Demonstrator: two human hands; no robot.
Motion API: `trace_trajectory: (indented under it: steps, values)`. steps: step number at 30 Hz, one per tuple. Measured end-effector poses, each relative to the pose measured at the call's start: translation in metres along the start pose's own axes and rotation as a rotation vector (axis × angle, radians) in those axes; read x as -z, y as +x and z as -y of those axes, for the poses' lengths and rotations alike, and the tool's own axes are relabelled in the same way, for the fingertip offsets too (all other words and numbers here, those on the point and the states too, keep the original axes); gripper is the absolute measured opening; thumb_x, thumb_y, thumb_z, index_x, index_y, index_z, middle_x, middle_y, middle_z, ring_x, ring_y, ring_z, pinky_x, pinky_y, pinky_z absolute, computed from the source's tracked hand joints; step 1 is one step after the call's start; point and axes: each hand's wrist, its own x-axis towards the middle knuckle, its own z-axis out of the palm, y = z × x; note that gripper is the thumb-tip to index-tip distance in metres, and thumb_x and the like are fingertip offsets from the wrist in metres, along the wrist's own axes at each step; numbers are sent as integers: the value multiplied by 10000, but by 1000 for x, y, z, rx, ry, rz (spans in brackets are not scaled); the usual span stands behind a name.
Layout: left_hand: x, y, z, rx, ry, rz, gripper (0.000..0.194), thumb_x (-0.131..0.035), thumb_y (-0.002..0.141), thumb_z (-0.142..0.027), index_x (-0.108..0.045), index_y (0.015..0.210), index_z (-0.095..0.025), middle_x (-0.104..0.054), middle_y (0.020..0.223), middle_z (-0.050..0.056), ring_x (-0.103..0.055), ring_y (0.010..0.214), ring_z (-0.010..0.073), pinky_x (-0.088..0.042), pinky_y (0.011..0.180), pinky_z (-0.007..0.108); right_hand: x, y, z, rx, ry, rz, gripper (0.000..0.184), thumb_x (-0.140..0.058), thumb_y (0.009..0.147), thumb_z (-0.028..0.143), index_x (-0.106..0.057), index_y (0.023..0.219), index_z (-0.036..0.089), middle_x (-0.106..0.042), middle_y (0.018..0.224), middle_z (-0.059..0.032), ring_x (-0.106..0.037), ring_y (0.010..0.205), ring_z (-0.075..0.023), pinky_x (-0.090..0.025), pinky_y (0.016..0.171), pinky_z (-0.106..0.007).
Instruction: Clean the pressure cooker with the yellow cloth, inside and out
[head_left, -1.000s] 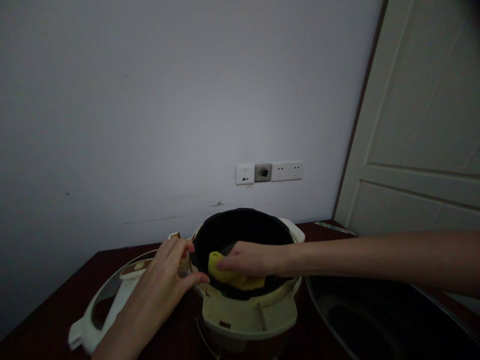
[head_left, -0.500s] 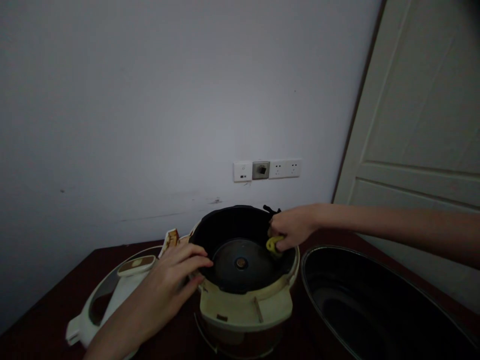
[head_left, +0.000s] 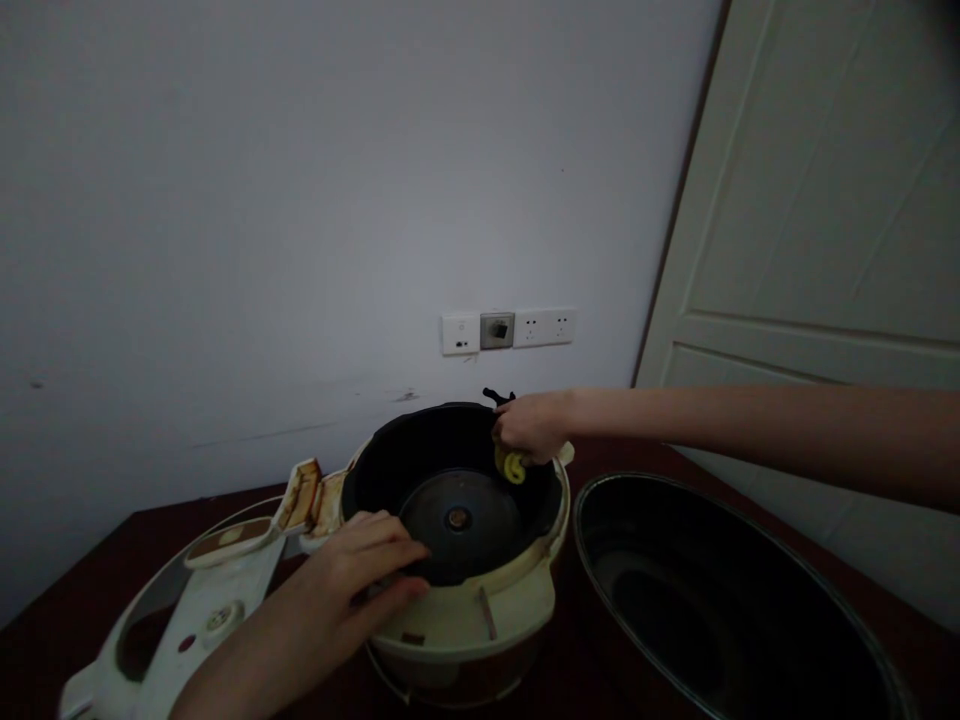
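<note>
An electric cooker [head_left: 465, 630] with a cream body stands with its lid [head_left: 187, 600] swung out to the left. Inside are a black inner wall [head_left: 420, 450] and a dark round heating plate [head_left: 487, 510] with a small round piece at its centre. My right hand [head_left: 532, 425] is closed on a folded yellow cloth [head_left: 512, 465] against the inner wall at the far right. My left hand [head_left: 360, 570] is curled over the cooker's near-left rim, with fingertips at the inside edge and the thumb lower, by the cream collar.
A large dark oval basin [head_left: 720, 600] sits to the right of the cooker on the dark red table [head_left: 97, 545]. Behind are a wall with sockets [head_left: 544, 326] and a white panelled door [head_left: 810, 330]. A small black piece [head_left: 498, 397] sticks up beside my right hand.
The right hand has moved with the yellow cloth from the cooker's near middle to its far right inner wall, uncovering the plate. My left hand stays at the near-left rim. The view shifts right.
</note>
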Motion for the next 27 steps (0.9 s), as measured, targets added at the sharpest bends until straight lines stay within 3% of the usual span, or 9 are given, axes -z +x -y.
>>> trace_trajectory:
  steps: [2,4,8,10,13,17,19,23,27]
  values:
    - [2,4,-1,-3,-43,31,184,-548,848,-252,-693,961,-262,-658,875,10,-596,832,141,-486,730,221,-4,4,-6,97,-178,-28,216,-547,781,217,-709,808,75,-676,857,-147,-592,882,-236,-382,853,-345]
    - [3,6,-1,-4,-72,46,183,-544,850,-239,-697,948,-258,-649,856,9,-589,811,135,-477,701,211,-6,11,-11,178,-324,-135,239,-470,831,145,-699,790,88,-670,867,-145,-567,977,-253,-355,911,-372]
    - [2,7,-2,9,-107,36,179,-559,837,-237,-702,941,-262,-649,844,11,-586,796,138,-468,681,217,0,39,-16,371,-474,-343,366,-287,916,115,-639,1013,89,-597,1136,-151,-351,1269,-253,-229,1040,-396]
    - [2,7,-3,21,-114,36,180,-563,832,-226,-704,937,-264,-648,841,10,-584,794,138,-464,683,217,6,58,-18,436,-493,-379,407,-229,931,134,-599,1099,99,-527,1254,-143,-277,1321,-227,-189,1065,-367]
    - [2,7,-4,45,-109,51,172,-562,834,-227,-704,927,-260,-647,844,6,-579,792,134,-457,687,217,10,80,-22,455,-483,-345,427,-215,913,103,-621,1045,106,-526,1263,-144,-285,1314,-233,-183,1060,-354]
    - [2,5,-3,52,-111,54,175,-554,845,-245,-700,939,-264,-648,859,5,-573,807,136,-453,701,226,7,76,-24,362,-366,-220,311,-363,856,81,-660,947,93,-590,1179,-164,-360,1246,-253,-245,1014,-364]
    - [1,4,-1,46,-112,48,184,-547,851,-242,-699,951,-270,-647,863,5,-570,812,136,-450,707,231,3,61,-18,230,-288,-163,250,-446,819,105,-686,886,90,-644,1061,-168,-462,1141,-262,-303,968,-359]
    - [0,4,-1,35,-99,37,185,-547,851,-241,-698,955,-261,-648,858,12,-576,810,140,-459,712,244,5,25,10,-51,-132,-7,279,-514,793,235,-718,836,50,-680,853,-187,-613,817,-260,-426,777,-362]
    - [0,4,-4,43,-88,51,186,-542,849,-230,-699,947,-244,-667,879,20,-607,830,143,-495,746,260,19,3,44,-217,40,194,333,-485,814,253,-712,920,33,-678,871,-203,-629,763,-271,-435,608,-337]
